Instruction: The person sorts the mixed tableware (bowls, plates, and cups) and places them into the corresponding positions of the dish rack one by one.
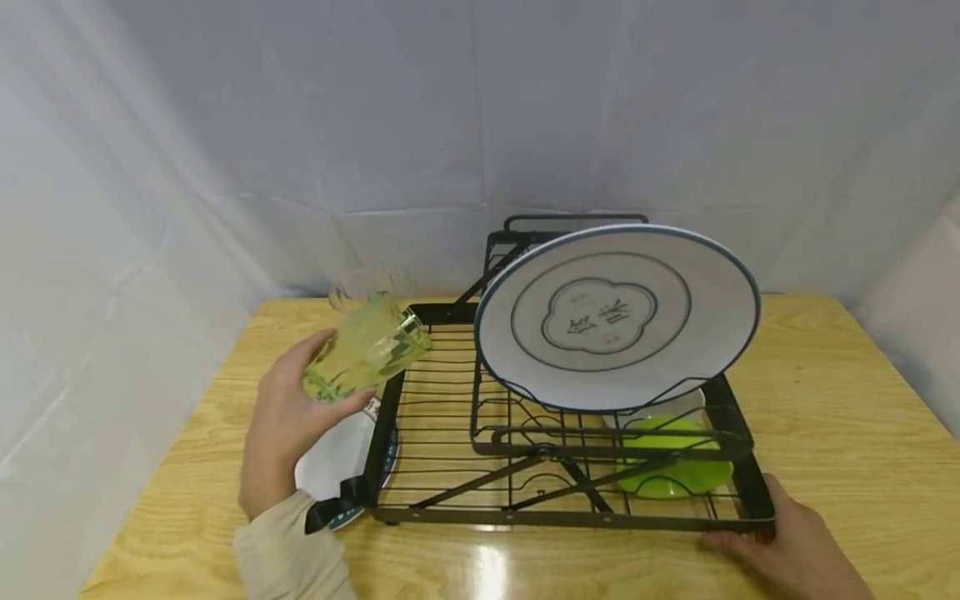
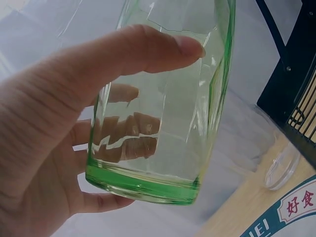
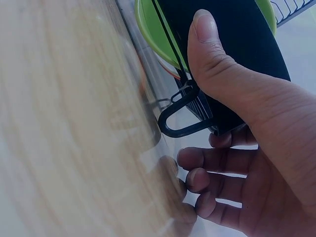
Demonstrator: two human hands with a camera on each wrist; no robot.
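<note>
Gripping a green-tinted glass (image 1: 367, 354) at the left of the scene, our left hand (image 1: 277, 417) has thumb and fingers curled about its sides, spread only as wide as its girth asks. Handling that glass is, we judge, the step in hand. It is tilted in the air, just beside the left side of the black dish rack (image 1: 562, 520); its next move would call for a firm hold on the slick sides and a path that does not knock the frame.

Below this hand a small plate (image 1: 337, 458) lies on the wooden table (image 1: 802, 383), its right edge seen through the wires. A clear round vessel (image 1: 362, 287) shows beyond the glass, too faint for us to make out fully.

Further right, a large plate (image 1: 618, 318) leans on the raised tier, its patterned face toward us. Under that tier, at the right, sit a lime-green bowl (image 1: 675, 483) and a paler dish (image 1: 678, 406), both partly hidden.

At the near right corner our right hand (image 1: 798, 542) holds the frame between thumb and bent fingers, probably to steady it; we cannot tell whether that corner is lifted.
</note>
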